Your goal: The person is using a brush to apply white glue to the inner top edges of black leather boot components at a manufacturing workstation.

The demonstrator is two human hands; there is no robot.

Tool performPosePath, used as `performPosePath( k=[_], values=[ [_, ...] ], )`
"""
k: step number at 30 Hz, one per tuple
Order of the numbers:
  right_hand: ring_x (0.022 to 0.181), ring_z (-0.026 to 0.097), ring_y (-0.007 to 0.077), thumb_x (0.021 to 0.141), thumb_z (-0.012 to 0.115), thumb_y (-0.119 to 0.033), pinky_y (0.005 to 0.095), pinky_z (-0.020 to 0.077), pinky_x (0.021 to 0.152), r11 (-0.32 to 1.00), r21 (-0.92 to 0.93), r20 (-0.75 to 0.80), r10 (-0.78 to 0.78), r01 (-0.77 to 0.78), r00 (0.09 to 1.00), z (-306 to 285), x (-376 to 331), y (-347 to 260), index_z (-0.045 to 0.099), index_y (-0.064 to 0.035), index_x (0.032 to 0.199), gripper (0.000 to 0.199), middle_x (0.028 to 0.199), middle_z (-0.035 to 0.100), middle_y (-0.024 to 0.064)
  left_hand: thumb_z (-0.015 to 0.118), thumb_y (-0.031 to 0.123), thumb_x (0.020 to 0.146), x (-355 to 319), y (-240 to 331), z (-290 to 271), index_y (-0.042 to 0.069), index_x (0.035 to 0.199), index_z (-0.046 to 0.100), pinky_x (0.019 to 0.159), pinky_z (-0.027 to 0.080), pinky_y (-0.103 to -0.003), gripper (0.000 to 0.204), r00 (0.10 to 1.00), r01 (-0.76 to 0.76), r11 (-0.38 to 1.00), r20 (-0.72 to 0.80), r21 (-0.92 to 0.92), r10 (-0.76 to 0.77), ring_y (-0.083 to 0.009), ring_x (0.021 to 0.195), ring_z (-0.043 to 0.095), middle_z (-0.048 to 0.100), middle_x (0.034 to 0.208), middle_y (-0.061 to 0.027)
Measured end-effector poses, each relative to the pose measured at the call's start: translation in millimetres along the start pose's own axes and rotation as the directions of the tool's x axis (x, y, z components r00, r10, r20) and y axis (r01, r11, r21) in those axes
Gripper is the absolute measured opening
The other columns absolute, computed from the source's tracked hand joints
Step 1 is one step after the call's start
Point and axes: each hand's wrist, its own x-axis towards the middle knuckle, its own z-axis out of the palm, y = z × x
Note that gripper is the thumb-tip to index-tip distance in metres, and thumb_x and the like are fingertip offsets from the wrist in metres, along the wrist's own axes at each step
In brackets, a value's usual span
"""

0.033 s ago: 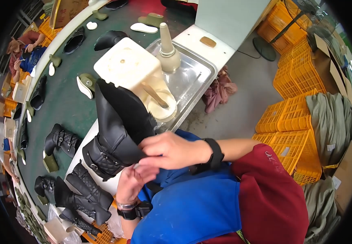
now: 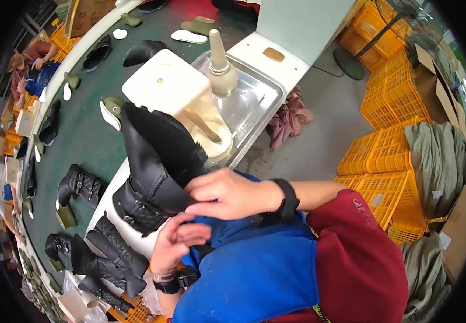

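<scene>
A black boot (image 2: 158, 177) with buckled straps, a quilted band and a dark fuzzy lining leans toward me at the table edge, its top wide open. My right hand (image 2: 232, 198) has its fingers on the near edge of the boot's upper; the grip's far side is hidden. Just below it, beside the same edge, my left hand (image 2: 179, 242) is loosely curled with fingers apart, and I see nothing in it. Behind the boot, a brush (image 2: 203, 126) rests in a cream-coloured pot (image 2: 218, 145) of pale liquid.
A metal tray (image 2: 262, 91) carries the pot and a beige cone-topped bottle (image 2: 221, 75). More black boots (image 2: 117, 247) stand at left. Green shoe forms (image 2: 113, 106) and pale soles sit on the green conveyor (image 2: 95, 142). Orange crates (image 2: 383, 145) are stacked at right; people work far left.
My left hand's fingers have parted from a pinch and dropped slightly from the boot's edge. My right hand has shifted a little up, staying at the boot.
</scene>
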Motion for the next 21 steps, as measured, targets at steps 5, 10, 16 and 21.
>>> performPosePath(
  k=[5, 10, 16, 21],
  values=[
    [0.068, 0.057, 0.0283, 0.08, 0.06, -0.015, 0.0338, 0.0456, 0.057, 0.981, -0.149, 0.242, -0.083, 0.121, 0.967, -25.7, -4.9, -1.1, 0.055, -0.0013, 0.077, 0.015, 0.082, 0.056, 0.0101, 0.079, 0.013, 0.055, 3.0, 17.3, 18.5, -0.002, 0.129, 0.024, 0.098, 0.031, -0.038, 0.093, 0.615, -0.358, 0.287, -0.007, 0.889, 0.788, -0.0295, 0.116, 0.04, 0.035, 0.128, -0.0218],
    [0.065, 0.055, 0.0277, 0.081, 0.059, -0.017, 0.035, 0.0442, 0.055, 0.984, -0.105, 0.378, -0.096, 0.145, 0.921, -38.0, 1.0, -5.9, 0.055, -0.0023, 0.076, 0.016, 0.077, 0.055, 0.0089, 0.085, 0.023, 0.048, 28.1, -4.6, 11.1, -0.007, 0.133, 0.005, 0.1, 0.026, -0.035, 0.121, 0.774, -0.078, 0.281, -0.119, 0.957, 0.622, -0.0295, 0.12, 0.032, 0.027, 0.131, -0.023],
    [0.062, 0.054, 0.0277, 0.082, 0.057, -0.019, 0.0359, 0.0428, 0.052, 0.955, -0.235, 0.511, -0.037, 0.181, 0.859, -55.8, -12.9, -3.1, 0.055, -0.0033, 0.076, 0.017, 0.074, 0.053, 0.0084, 0.085, 0.026, 0.048, 48.8, -32.7, 9.8, -0.006, 0.133, 0.005, 0.1, 0.027, -0.035, 0.121, 0.744, -0.136, 0.367, -0.15, 0.92, 0.651, -0.0297, 0.12, 0.032, 0.027, 0.131, -0.0232],
    [0.063, 0.055, 0.0267, 0.082, 0.058, -0.018, 0.0339, 0.0441, 0.053, 0.978, -0.024, 0.39, -0.179, 0.205, 0.903, -37.2, -21.5, -0.7, 0.056, -0.0023, 0.077, 0.017, 0.079, 0.054, 0.0089, 0.087, 0.025, 0.044, 25.5, -33.7, 13.7, -0.005, 0.133, 0.008, 0.098, 0.029, -0.036, 0.123, 0.717, -0.203, 0.606, -0.304, 0.769, 0.627, -0.0254, 0.114, 0.036, 0.032, 0.127, -0.0172]
  ],
)
